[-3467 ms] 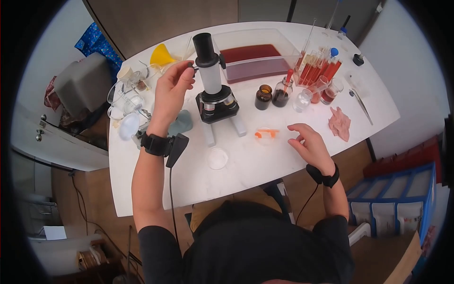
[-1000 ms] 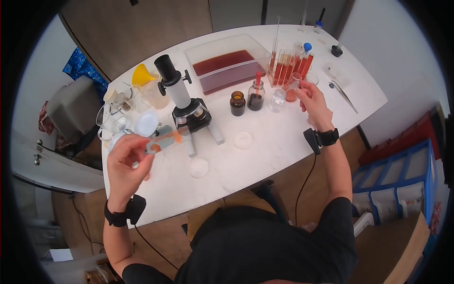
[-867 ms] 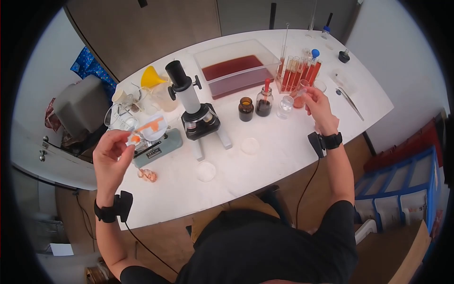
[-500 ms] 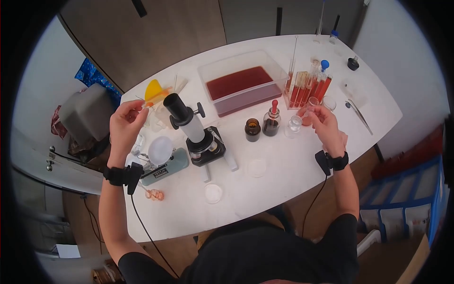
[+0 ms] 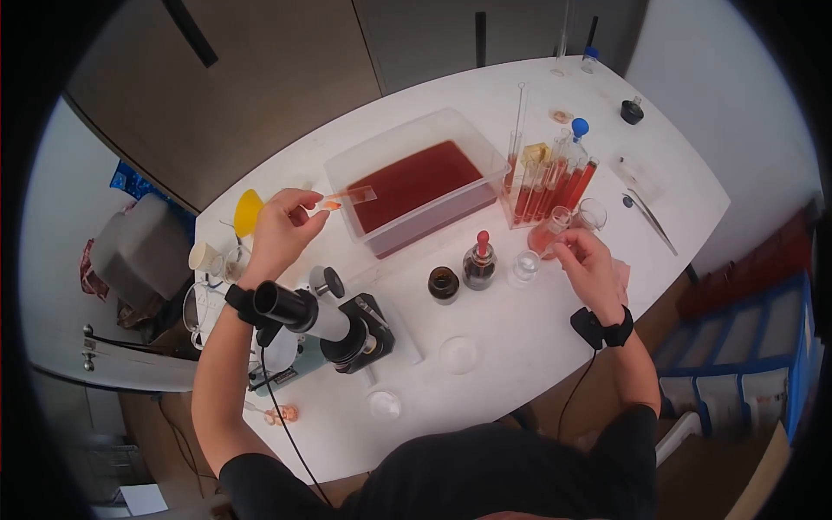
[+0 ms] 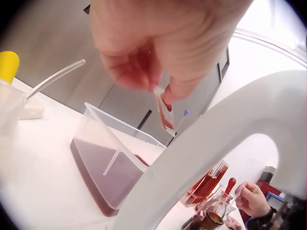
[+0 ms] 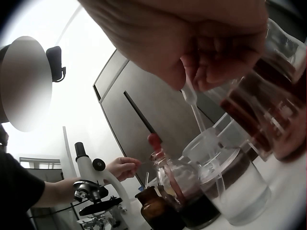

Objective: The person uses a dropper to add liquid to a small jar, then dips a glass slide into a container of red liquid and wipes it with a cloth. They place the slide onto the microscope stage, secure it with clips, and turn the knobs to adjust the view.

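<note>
My left hand (image 5: 282,232) pinches the end of a clear slide with orange-red patches (image 5: 354,196), held in the air by the left edge of the plastic tub (image 5: 416,227). In the left wrist view the slide (image 6: 165,111) hangs from thumb and fingers. My right hand (image 5: 589,267) pinches a clear plastic dropper (image 7: 190,97), whose stem reaches down into a small glass of clear liquid (image 7: 240,189). Beside that glass stand a dark bottle with a red-bulbed dropper (image 5: 479,267) and an open amber bottle (image 5: 443,285).
The microscope (image 5: 334,329) stands below my left forearm. Two clear dishes lie near the front, one at the middle (image 5: 458,355). A rack of red-filled tubes (image 5: 546,195), a flask (image 5: 548,232) and tweezers (image 5: 652,221) are to the right. A yellow funnel (image 5: 248,212) is at the left.
The head view has shifted. My left hand has carried the slide rightward past the microscope to the tub's edge. My right hand remains by the small glass.
</note>
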`<act>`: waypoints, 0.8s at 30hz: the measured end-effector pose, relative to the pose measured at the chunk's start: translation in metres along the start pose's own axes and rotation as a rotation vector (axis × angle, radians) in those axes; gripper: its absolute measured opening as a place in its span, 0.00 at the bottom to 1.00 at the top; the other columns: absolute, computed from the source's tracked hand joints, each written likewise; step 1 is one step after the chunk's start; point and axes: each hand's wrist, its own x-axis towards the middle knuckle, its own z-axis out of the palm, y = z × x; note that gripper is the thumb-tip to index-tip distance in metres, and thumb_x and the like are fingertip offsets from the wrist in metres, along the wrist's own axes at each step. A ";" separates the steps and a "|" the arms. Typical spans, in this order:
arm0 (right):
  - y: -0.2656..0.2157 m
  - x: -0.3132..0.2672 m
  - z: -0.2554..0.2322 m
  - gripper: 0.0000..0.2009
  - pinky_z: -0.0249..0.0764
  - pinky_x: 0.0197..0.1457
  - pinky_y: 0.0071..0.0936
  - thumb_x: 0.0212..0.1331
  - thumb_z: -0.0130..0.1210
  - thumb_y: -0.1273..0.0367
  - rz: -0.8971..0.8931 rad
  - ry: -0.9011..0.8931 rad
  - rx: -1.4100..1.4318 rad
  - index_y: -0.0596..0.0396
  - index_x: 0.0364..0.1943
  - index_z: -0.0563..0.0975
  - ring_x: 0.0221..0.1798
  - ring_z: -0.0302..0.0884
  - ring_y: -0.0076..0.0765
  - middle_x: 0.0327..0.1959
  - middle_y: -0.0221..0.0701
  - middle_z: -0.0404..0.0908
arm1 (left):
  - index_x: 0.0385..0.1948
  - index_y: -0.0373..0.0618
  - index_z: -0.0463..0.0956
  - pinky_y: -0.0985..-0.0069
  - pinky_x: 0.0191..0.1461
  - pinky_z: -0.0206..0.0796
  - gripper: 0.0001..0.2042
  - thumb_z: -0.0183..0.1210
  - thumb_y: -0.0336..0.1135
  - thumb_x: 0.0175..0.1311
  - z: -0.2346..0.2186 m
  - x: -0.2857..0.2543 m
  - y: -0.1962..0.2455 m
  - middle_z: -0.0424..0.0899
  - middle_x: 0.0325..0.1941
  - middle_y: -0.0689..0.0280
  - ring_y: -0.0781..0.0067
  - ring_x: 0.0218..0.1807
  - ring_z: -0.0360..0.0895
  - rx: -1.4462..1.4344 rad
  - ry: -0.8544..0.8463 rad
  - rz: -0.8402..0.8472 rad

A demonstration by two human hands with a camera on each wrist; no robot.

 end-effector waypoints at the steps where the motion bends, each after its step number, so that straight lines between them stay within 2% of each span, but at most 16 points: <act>1: 0.000 0.000 0.000 0.04 0.66 0.30 0.12 0.56 0.57 0.73 -0.014 0.000 -0.016 0.59 0.34 0.77 0.26 0.70 0.15 0.25 0.24 0.75 | 0.35 0.38 0.80 0.84 0.30 0.65 0.10 0.64 0.29 0.50 0.002 0.003 -0.003 0.77 0.31 0.67 0.82 0.25 0.70 0.018 0.003 0.049; 10: -0.010 0.002 0.008 0.02 0.68 0.29 0.15 0.57 0.55 0.76 -0.068 -0.015 0.018 0.62 0.32 0.76 0.27 0.70 0.19 0.30 0.28 0.74 | 0.35 0.39 0.80 0.84 0.29 0.65 0.10 0.63 0.28 0.50 0.006 0.012 -0.011 0.77 0.31 0.67 0.83 0.24 0.70 0.041 -0.022 0.110; 19: -0.014 0.000 0.007 0.06 0.64 0.29 0.12 0.56 0.57 0.75 0.027 -0.052 -0.007 0.58 0.37 0.77 0.26 0.66 0.13 0.32 0.22 0.75 | 0.35 0.38 0.80 0.84 0.29 0.65 0.10 0.64 0.28 0.50 0.005 0.008 -0.010 0.77 0.30 0.67 0.83 0.24 0.70 0.013 -0.022 0.095; 24: -0.023 0.002 0.002 0.05 0.65 0.29 0.12 0.59 0.54 0.74 0.114 -0.052 0.138 0.58 0.37 0.76 0.28 0.71 0.12 0.32 0.24 0.79 | 0.34 0.38 0.80 0.84 0.29 0.65 0.10 0.64 0.28 0.50 0.005 0.007 -0.007 0.77 0.29 0.67 0.83 0.24 0.70 0.033 -0.032 0.107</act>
